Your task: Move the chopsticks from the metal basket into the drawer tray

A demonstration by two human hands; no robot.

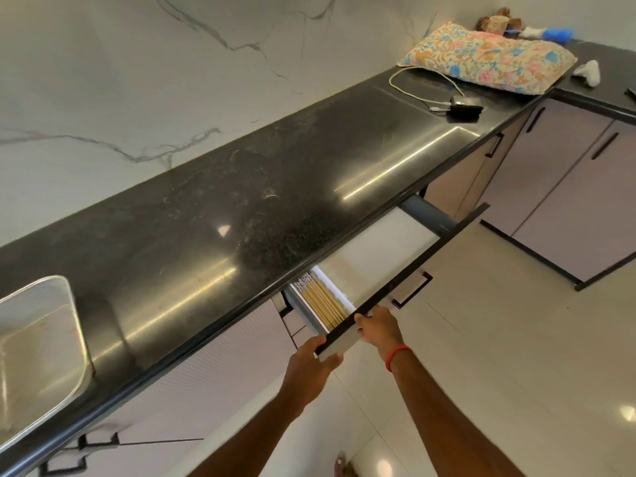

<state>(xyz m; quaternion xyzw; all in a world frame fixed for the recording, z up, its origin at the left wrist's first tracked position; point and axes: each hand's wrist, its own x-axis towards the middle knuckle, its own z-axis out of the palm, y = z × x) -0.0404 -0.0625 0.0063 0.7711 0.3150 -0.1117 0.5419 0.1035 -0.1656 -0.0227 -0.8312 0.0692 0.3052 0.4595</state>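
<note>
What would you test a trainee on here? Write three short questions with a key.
1. True or false: the chopsticks lie in the metal basket.
2. Which part of the drawer do both hands touch? A) its front panel B) its floor C) its handle
3. Fill in: on the far end of the counter lies a floral ____.

Key:
1. False; they lie in the tray inside the open drawer, and the basket looks empty.
2. A; the left hand and right hand each have a grip on the panel's top edge.
3. Pillow.
</note>
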